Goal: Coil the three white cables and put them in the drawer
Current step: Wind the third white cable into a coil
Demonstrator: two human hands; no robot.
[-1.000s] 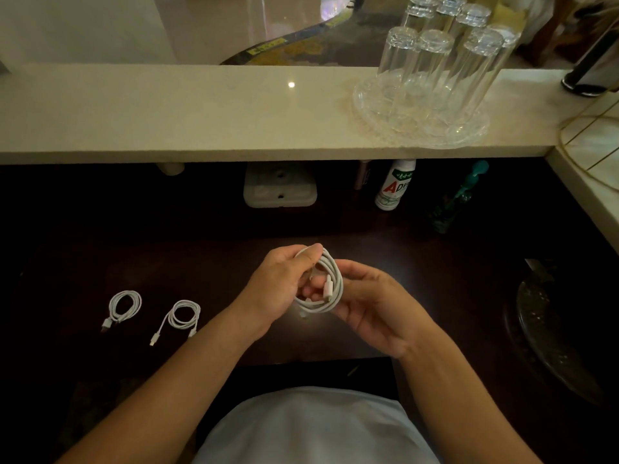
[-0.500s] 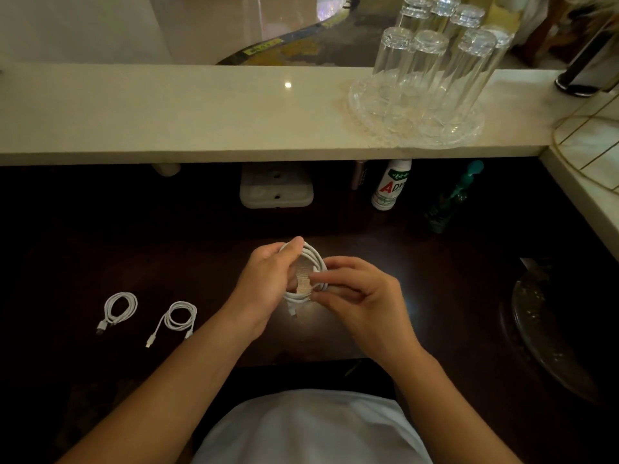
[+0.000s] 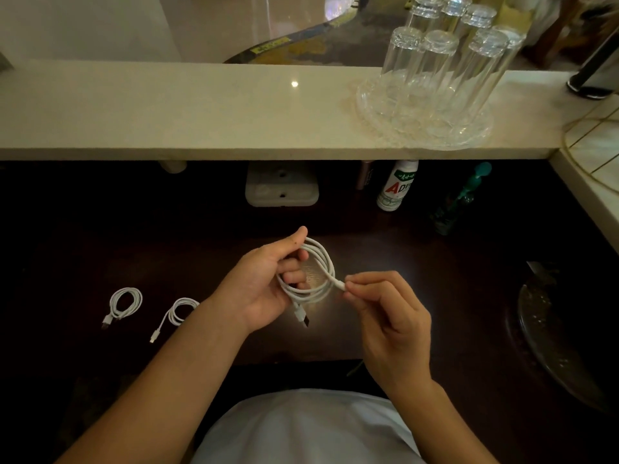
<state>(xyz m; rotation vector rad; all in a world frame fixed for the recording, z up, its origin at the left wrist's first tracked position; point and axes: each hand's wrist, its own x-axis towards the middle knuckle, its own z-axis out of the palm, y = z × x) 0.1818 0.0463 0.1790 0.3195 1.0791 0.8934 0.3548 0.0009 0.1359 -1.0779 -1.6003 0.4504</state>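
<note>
My left hand (image 3: 259, 288) holds a coiled white cable (image 3: 322, 262) above the dark desk, thumb on top of the loop and fingers through it. A USB plug hangs from the coil's lower edge. My right hand (image 3: 390, 316) pinches the cable's other end connector at the coil's right side. Two more white cables lie coiled on the desk at the left: one (image 3: 124, 302) further left, the other (image 3: 176, 313) beside my left forearm. No drawer shows in this view.
A pale stone counter (image 3: 201, 112) runs across above the desk, with a glass tray of upturned glasses (image 3: 435, 72) on it. Beneath it stand a white socket box (image 3: 282, 189), a white bottle (image 3: 397, 185) and a green bottle (image 3: 459, 202). A dark round dish (image 3: 566, 339) sits right.
My right hand has drawn back from the coil to its right side, pulling the end connector out with it. The left hand keeps hold of the coil.
</note>
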